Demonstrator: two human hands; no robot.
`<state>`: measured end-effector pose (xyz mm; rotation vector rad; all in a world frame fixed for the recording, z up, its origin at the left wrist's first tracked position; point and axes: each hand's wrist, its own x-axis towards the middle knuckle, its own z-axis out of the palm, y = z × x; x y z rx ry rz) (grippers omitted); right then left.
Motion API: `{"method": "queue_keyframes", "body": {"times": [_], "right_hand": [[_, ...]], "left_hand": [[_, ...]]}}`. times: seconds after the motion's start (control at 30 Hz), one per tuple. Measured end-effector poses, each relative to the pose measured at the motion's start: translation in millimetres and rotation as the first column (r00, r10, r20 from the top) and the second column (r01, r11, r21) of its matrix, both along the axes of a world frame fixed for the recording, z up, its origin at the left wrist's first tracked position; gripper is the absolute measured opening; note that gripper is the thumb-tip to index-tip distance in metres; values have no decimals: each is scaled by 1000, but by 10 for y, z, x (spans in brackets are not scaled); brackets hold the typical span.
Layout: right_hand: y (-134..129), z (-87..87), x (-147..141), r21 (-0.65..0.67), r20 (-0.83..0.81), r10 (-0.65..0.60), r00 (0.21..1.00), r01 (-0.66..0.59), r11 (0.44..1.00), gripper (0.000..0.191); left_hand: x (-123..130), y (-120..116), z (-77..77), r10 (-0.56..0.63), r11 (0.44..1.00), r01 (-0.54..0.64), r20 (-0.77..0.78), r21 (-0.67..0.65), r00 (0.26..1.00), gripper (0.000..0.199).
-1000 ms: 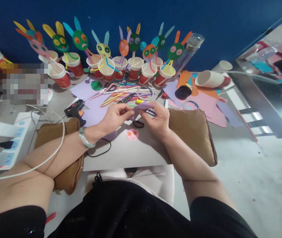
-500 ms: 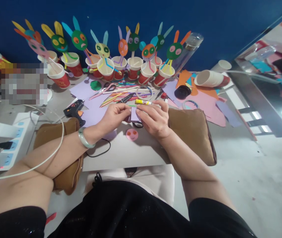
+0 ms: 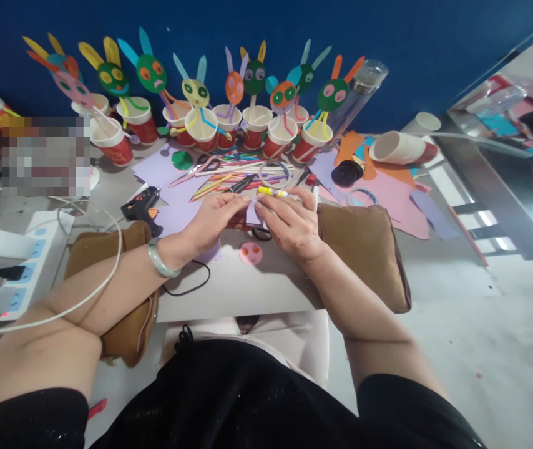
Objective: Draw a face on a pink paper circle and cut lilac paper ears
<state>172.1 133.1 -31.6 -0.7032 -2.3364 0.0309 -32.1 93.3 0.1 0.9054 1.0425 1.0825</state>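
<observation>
A small purple paper piece is between my two hands above the table. My left hand pinches at its left upper edge, thumb and fingers pressed together. My right hand has its fingertips closed on the paper's right side, with the other fingers bent. A yellow marker shows just beyond my right fingers; whether they touch it I cannot tell. Below the paper lies a pink paper disc with orange eyes and a drawn mouth. Scissors lie partly hidden under the paper and right hand.
Paper cups with rabbit-like paper figures line the blue wall. A glue gun lies left of my hands, near a power strip and cables. Brown cushions flank my forearms. Coloured sticks and paper sheets are spread behind.
The purple paper has tilted and shows less of its face between my fingers. My left thumb and fingers have shifted slightly. The green strip at its top edge no longer shows.
</observation>
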Motion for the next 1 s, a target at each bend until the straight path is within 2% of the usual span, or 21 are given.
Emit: {"method": "queue_keyframes", "body": {"times": [0.27,0.4,0.53,0.7,0.83,0.93,1.0], "right_hand": [[3,-16,2,-2,-5,-2,1000,2,1000,24],[16,-34,5,49,-2,10,1000,-10,999,25],[30,-58,-26,72,-99,-3,995,10,997,26],[-18,-7,-111,-143,-343,-103,934,56,988,20],[-67,35,-150,-324,-466,-122,877,-41,945,13],[-69,30,-144,-393,-515,-109,850,-121,911,8],[-54,28,-131,-410,-513,-81,855,-161,898,15]], "left_hand": [[-31,20,-45,-2,1000,2,-43,5,999,48],[-41,32,-53,8,999,-6,-49,40,999,48],[-43,39,-51,22,997,-18,-57,77,998,48],[-31,29,-23,38,994,-27,-104,106,994,43],[-20,10,-16,28,988,-6,-139,157,990,35],[-16,9,-40,12,991,0,-93,131,996,35],[-15,15,-60,14,994,-7,-70,107,997,36]]}}
